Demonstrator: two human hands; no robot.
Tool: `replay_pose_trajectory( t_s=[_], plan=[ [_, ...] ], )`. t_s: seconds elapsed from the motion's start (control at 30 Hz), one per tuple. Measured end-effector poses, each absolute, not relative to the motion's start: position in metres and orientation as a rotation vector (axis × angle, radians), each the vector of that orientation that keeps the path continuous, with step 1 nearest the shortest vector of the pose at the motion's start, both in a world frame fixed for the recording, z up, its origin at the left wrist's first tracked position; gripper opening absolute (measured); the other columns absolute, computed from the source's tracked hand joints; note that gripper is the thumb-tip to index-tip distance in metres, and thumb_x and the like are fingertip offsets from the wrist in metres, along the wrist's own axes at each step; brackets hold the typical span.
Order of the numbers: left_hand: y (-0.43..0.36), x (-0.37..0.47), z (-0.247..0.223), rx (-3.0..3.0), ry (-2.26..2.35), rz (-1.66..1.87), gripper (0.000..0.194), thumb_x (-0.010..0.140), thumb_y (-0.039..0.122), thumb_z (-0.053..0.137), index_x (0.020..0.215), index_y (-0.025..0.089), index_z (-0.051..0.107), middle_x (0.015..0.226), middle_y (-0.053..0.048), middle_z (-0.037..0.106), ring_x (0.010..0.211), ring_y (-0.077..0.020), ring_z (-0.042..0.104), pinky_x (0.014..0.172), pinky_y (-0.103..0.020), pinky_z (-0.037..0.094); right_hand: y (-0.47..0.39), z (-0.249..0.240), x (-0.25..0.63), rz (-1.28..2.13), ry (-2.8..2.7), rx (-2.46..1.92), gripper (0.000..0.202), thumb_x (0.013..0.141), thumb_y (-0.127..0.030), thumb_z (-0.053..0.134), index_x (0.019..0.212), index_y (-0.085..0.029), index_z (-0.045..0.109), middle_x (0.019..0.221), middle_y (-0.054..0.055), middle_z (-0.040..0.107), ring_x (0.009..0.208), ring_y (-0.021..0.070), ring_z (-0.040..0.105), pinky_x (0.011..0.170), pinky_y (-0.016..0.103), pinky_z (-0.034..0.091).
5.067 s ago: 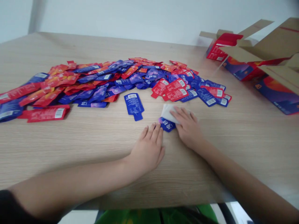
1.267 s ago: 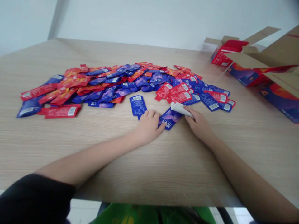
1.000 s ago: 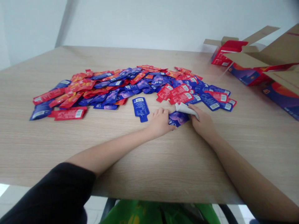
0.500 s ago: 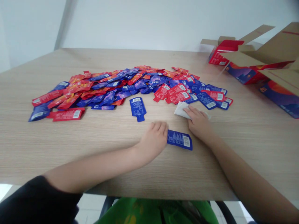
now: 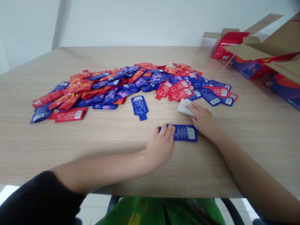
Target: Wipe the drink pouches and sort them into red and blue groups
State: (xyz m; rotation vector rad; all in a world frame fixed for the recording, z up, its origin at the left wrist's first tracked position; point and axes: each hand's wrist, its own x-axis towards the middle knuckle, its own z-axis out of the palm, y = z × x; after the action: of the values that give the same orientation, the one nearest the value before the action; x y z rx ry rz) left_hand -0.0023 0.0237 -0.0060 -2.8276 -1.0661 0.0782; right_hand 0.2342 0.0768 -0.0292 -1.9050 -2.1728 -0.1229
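Note:
Near the front middle of the table, a blue sachet [image 5: 184, 132] lies flat, its barcode end to the right. My left hand [image 5: 162, 142] grips its narrow left end, fingers over the top and partly hiding it. A folded white tissue [image 5: 184, 106] is under my right hand [image 5: 202, 120], whose fingers are closed on it against the table. Another blue sachet [image 5: 140, 106] with a spout-shaped end rests by itself between my left hand and a wide heap of red and blue sachets [image 5: 112, 87].
Open cardboard boxes stand at the right: a red box [image 5: 217, 50] at the back, a blue and red box [image 5: 246, 66] before it, and another blue box [image 5: 283, 87] nearer. A white wall [image 5: 131, 23] rises behind the wooden table [image 5: 105, 175].
The blue sachet at my left hand has turned to lie more level, and my fingers now reach across its narrow end. My right hand stays on the tissue. The view has shifted slightly.

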Motion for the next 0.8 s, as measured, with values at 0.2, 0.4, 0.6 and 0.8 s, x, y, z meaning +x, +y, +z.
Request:
replay_pose_trajectory(
  t_s=[0.2, 0.4, 0.6, 0.8],
  plan=[
    [0.032, 0.017, 0.003, -2.709, -1.261, 0.189, 0.049, 0.096, 0.012, 0.037, 0.141, -0.004, 0.046, 0.149, -0.024, 0.043, 0.118, -0.0322, 0.055, 0.082, -0.041, 0.051, 0.077, -0.028, 0.232, -0.088, -2.118, -1.913, 0.047, 0.092, -0.017, 0.039, 0.136, -0.015, 0.056, 0.146, 0.014, 0.05, 0.131, 0.0313, 0.049, 0.107, 0.052, 0.04],
    [0.023, -0.012, 0.009, -2.778, -1.194, 0.055, 0.06, 0.099, 0.035, 0.042, 0.144, -0.004, 0.041, 0.153, -0.024, 0.036, 0.133, -0.0374, 0.043, 0.099, -0.048, 0.045, 0.079, -0.027, 0.234, -0.007, -1.905, -1.917, 0.047, 0.092, -0.022, 0.04, 0.136, -0.016, 0.055, 0.132, 0.016, 0.062, 0.12, 0.034, 0.059, 0.099, 0.054, 0.046],
    [0.025, -0.038, -0.006, -2.922, -1.108, 0.008, 0.062, 0.099, 0.038, 0.035, 0.145, -0.003, 0.041, 0.153, -0.025, 0.036, 0.141, -0.0376, 0.034, 0.11, -0.05, 0.034, 0.072, 0.003, 0.236, -0.02, -1.641, -1.897, 0.05, 0.093, -0.028, 0.043, 0.142, -0.021, 0.05, 0.132, 0.015, 0.062, 0.118, 0.0361, 0.059, 0.095, 0.054, 0.048],
    [0.032, -0.028, -0.006, -2.914, -1.177, -0.078, 0.061, 0.096, 0.037, 0.04, 0.14, -0.004, 0.046, 0.147, -0.026, 0.044, 0.134, -0.04, 0.041, 0.108, -0.05, 0.035, 0.042, 0.002, 0.169, -0.058, -2.052, -1.61, 0.053, 0.093, -0.016, 0.035, 0.145, -0.016, 0.044, 0.145, 0.013, 0.051, 0.134, 0.0276, 0.047, 0.109, 0.048, 0.039]
  ],
)
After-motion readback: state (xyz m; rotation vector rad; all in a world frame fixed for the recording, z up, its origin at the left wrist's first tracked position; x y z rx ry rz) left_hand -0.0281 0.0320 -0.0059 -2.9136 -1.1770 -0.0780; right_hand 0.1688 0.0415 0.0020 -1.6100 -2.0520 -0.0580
